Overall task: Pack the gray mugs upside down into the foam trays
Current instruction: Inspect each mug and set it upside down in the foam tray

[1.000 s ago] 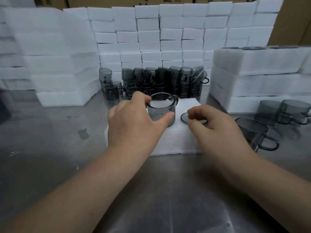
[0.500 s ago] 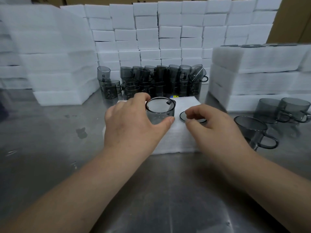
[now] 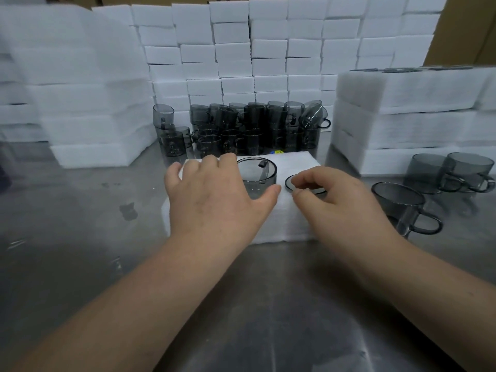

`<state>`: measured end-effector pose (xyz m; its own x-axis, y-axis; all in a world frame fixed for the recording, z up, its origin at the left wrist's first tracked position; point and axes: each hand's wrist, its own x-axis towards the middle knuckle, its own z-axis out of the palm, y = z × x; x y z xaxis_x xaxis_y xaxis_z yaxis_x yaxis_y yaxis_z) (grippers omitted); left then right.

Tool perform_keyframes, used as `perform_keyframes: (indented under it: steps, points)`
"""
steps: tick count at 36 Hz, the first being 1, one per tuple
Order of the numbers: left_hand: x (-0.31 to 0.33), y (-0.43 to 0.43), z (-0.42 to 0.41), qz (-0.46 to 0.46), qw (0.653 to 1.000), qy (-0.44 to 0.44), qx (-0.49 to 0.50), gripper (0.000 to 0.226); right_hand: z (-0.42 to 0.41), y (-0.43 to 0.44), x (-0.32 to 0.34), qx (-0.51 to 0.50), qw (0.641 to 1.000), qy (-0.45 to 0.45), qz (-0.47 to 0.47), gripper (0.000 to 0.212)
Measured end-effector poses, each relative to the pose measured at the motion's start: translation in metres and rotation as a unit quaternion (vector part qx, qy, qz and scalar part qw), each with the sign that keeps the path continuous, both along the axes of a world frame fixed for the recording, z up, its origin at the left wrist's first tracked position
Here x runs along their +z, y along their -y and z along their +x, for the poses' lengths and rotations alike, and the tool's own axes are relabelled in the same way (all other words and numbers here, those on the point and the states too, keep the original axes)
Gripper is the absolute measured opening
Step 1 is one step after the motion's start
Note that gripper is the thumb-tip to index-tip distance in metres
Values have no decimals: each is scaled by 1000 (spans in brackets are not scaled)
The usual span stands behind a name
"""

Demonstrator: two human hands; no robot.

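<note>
Head view: one foam tray (image 3: 284,224) lies on the bench (image 3: 268,304) with two mugs set in it.
Left grip (image 3: 214,194): clasps one gray mug (image 3: 257,179), thumb on the near side, fingers on the far side; the mug stands partly sunk in the tray's left side.
Right grip (image 3: 341,208): fingers curled over the seated mug (image 3: 289,183), which shows only as a dark disc in the foam; I cannot tell whether it pinches.
Loose mugs (image 3: 397,202): three, on the bench at right.
Mug cluster (image 3: 255,130): stacked behind the tray, too crowded to count.
Foam stacks (image 3: 268,49): left, back, right.
</note>
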<state>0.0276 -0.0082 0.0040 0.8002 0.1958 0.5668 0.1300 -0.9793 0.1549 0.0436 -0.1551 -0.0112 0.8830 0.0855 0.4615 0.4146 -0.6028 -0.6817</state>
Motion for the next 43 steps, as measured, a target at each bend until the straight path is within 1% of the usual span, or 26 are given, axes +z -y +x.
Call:
perform_keyframes:
  steps: [5, 8, 11, 14, 19, 22, 24, 27, 30, 32, 34, 37, 40, 43]
  points:
    - [0, -3, -1, 5, 1000, -10, -15, 84, -1, 0, 0, 2, 1000, 1, -3, 21]
    - [-1, -2, -3, -4, 999, -8, -54, 86, -1, -1, 1, 3, 1000, 2, -3, 20]
    - [-3, -1, -4, -12, 995, -13, -96, 81, -1, -1, 2, 2, 1000, 6, -6, 19]
    - [-6, -2, -3, -6, 993, -35, -115, 76, -1, -1, 2, 2, 1000, 8, -10, 20]
    - [-8, -2, -4, 25, 985, -105, -137, 75, -2, -1, 2, 2, 1000, 12, -9, 17]
    - [-8, -2, -5, 37, 983, -110, -139, 73, -4, -1, 4, -3, 1000, 10, -21, 19]
    - [-7, -3, -5, 41, 983, -115, -140, 74, -4, 1, 11, -23, 998, 20, -56, 26]
    - [-7, -3, -5, 35, 982, -125, -138, 76, 1, 14, 28, -95, 986, 42, -132, 35]
    - [-7, -3, -5, 31, 982, -121, -139, 75, 12, 31, 40, -164, 964, 4, -207, 39]
    - [-7, -2, -6, 31, 982, -121, -141, 75, 18, 37, 40, -185, 948, -34, -256, 39]
    - [-7, -2, -6, 31, 982, -119, -144, 75, 21, 39, 38, -186, 935, -58, -297, 41]
    - [-8, -3, -7, 33, 982, -115, -146, 75, 24, 39, 33, -179, 925, -58, -330, 42]
    - [-8, -3, -7, 33, 982, -114, -147, 75, 25, 41, 31, -175, 921, -51, -343, 46]
    - [-8, -3, -6, 32, 982, -115, -146, 75, 27, 42, 31, -157, 925, -55, -341, 51]
